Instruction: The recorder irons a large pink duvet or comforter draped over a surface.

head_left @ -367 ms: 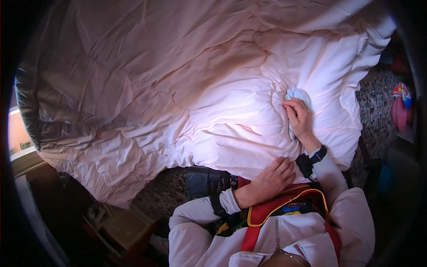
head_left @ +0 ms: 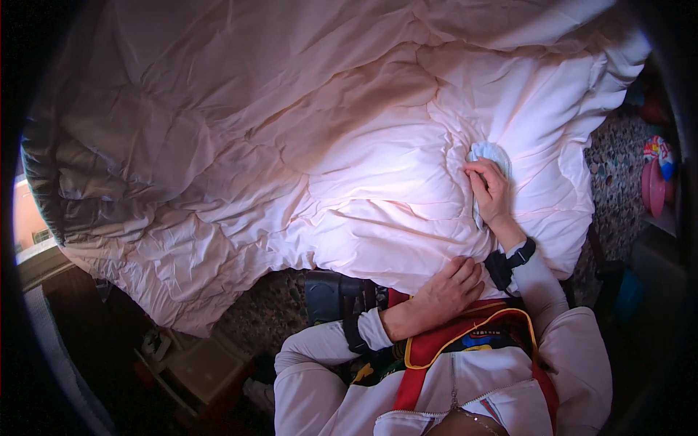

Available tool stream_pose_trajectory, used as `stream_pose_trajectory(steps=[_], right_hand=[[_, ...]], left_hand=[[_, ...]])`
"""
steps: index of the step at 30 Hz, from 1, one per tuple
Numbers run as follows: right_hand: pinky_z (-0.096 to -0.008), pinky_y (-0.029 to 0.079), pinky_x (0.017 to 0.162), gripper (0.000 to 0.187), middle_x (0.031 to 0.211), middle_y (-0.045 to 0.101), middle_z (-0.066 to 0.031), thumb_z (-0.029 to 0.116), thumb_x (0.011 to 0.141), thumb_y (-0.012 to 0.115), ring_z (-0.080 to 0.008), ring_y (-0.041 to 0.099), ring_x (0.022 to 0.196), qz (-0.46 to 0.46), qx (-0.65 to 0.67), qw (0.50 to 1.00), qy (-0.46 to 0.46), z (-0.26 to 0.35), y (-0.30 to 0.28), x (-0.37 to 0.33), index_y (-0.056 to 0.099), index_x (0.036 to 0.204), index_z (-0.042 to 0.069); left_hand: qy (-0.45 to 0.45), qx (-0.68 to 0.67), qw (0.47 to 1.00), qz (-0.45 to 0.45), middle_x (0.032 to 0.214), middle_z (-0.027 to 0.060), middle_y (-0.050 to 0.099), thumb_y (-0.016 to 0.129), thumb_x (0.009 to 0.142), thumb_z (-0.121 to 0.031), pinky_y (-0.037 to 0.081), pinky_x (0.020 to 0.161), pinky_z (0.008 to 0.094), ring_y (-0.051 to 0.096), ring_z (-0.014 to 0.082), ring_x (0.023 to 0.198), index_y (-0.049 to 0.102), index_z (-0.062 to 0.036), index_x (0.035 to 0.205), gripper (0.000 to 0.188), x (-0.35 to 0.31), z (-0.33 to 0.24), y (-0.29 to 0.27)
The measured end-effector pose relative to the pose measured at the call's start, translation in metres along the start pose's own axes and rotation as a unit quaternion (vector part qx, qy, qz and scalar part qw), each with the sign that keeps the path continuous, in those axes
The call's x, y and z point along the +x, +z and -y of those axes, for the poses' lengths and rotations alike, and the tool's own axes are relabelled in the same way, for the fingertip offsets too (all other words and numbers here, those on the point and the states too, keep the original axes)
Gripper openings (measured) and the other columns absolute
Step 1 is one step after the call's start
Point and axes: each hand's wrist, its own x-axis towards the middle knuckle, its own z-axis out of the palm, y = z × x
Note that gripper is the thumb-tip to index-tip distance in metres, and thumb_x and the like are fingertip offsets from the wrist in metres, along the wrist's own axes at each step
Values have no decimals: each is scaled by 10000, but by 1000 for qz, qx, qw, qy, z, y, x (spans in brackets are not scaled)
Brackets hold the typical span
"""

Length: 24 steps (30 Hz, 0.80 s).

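Note:
A large pale pink quilt (head_left: 385, 167) spreads in wrinkled folds before me and over my lap. On its right part lies a small pale blue cloth (head_left: 496, 151), partly hidden under my right hand (head_left: 492, 190). That hand's fingers are bent together with their tips at the cloth's left edge, closed on it. Nearer my body, my left hand (head_left: 442, 294) lies on the quilt's near edge, its fingers stretched and slightly curved, with nothing seen in them. Both wrists carry black straps.
A pink basin (head_left: 652, 187) with a colourful packet (head_left: 656, 147) stands on the speckled floor (head_left: 616, 163) at the right. Something blue (head_left: 629, 294) is below it. A dark blue stool-like object (head_left: 326, 296) is left of my lap; a pale box-like piece (head_left: 207, 369) stands lower left.

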Motion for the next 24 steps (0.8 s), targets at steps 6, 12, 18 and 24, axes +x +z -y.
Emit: stream_pose_trajectory(steps=[6,12,18,24], right_hand=[[-411,449,935,101,889,658,-102,18,864,561,-318,617,877,6,8,1000,-10,-1,1,1,631,937,26],[-415,456,928,103,872,656,-101,6,861,555,-295,625,860,8,2,1000,1,1,-2,4,633,926,27],[-420,465,918,99,857,653,-97,2,861,549,-282,626,838,-4,42,999,-9,-1,0,5,629,911,30],[-423,464,922,96,861,652,-97,4,869,541,-284,626,833,-4,41,999,-14,0,-2,5,623,910,31]], left_hand=[[1,-9,1000,13,1258,148,531,522,810,-235,326,1062,419,450,298,1217,576,-72,1192,419,1,3,-4],[-9,-31,999,19,1257,134,532,521,802,-231,343,1052,411,451,289,1221,571,-91,1210,433,3,4,-6],[-22,-71,997,-4,1235,117,536,531,770,-208,386,1020,381,467,268,1198,567,-109,1231,472,2,4,-5],[-31,-80,996,-31,1223,131,545,536,758,-200,392,1015,376,484,277,1175,583,-103,1208,463,1,4,-6]])
